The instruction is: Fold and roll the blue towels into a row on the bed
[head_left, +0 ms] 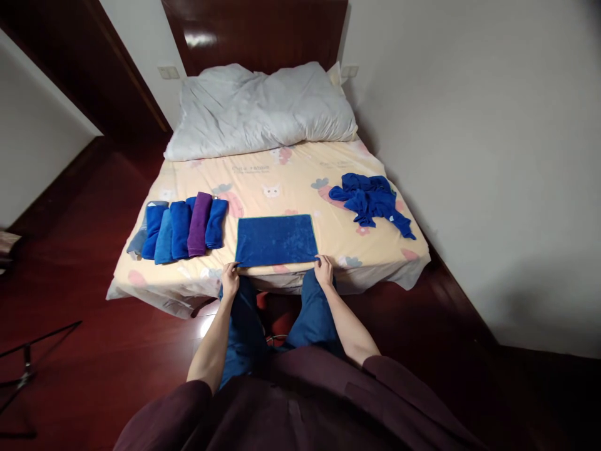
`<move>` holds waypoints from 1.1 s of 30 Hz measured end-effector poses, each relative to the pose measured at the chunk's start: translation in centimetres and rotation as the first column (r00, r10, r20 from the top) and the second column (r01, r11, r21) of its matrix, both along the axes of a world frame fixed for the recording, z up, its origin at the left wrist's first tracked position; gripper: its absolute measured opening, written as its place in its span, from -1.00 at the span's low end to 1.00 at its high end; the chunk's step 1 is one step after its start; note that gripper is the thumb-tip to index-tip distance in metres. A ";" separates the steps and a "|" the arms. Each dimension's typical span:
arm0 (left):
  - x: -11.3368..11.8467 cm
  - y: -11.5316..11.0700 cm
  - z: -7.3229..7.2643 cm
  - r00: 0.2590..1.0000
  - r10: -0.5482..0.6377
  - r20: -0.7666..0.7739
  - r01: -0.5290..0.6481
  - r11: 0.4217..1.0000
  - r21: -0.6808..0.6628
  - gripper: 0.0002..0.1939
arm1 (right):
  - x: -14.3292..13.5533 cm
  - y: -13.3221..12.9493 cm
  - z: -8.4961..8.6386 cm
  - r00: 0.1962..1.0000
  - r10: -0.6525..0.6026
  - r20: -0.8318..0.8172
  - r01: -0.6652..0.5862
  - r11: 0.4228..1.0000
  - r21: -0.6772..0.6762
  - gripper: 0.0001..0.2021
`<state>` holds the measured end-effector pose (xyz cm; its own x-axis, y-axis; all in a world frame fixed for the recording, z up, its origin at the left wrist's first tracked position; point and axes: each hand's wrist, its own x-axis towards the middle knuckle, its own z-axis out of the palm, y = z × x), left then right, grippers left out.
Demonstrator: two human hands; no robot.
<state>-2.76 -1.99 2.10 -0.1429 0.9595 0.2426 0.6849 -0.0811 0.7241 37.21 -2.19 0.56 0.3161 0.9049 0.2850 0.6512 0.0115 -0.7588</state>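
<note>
A blue towel (276, 240) lies flat as a rectangle at the bed's near edge, with a thin green border showing. My left hand (230, 280) pinches its near left corner. At the near right corner, my right hand (323, 271) is closed on the same towel. To the left, several rolled towels (179, 230) lie side by side, mostly blue, with one purple roll (200, 224) among them. A crumpled heap of blue cloths (370, 202) rests on the right part of the bed.
The bed (277, 178) has a cream sheet printed with carrots and rabbits. A folded pale quilt (263, 113) lies against the dark wooden headboard (263, 34). A white wall (493, 156) runs along the right. Black stand legs (27, 363) are on the red floor at left.
</note>
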 end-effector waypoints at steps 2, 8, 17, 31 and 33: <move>-0.3 0.0 -0.5 0.995 0.022 0.095 -0.025 0.999 0.038 -0.63 | 0.0 -0.1 0.0 0.996 0.016 -0.089 -0.012 0.999 0.045 -0.68; -1.2 1.4 -1.7 0.958 -0.078 0.276 0.060 0.996 0.073 -0.73 | 0.5 0.6 -0.1 0.938 0.106 -0.330 -0.085 0.993 0.078 -0.61; -0.9 2.2 -1.9 0.949 -0.047 0.311 0.079 0.993 -0.088 -0.73 | 1.4 1.4 -1.6 0.928 0.161 -0.336 -0.176 0.984 -0.013 -0.65; -0.4 2.0 -1.0 0.970 0.124 0.207 -0.104 0.989 -0.105 -0.69 | 2.2 1.7 -2.3 0.950 -0.031 -0.311 0.020 0.999 -0.039 -0.49; -0.3 2.0 -0.9 0.972 0.127 0.199 -0.107 0.988 -0.109 -0.70 | 2.2 1.9 -2.1 0.955 -0.032 -0.296 0.022 0.999 -0.038 -0.48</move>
<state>-3.10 0.05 1.23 -0.2929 0.9505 0.1036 0.5215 0.0680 0.8505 39.40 -0.28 -1.53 0.4064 0.9023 0.1442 0.3968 -0.0321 -0.9173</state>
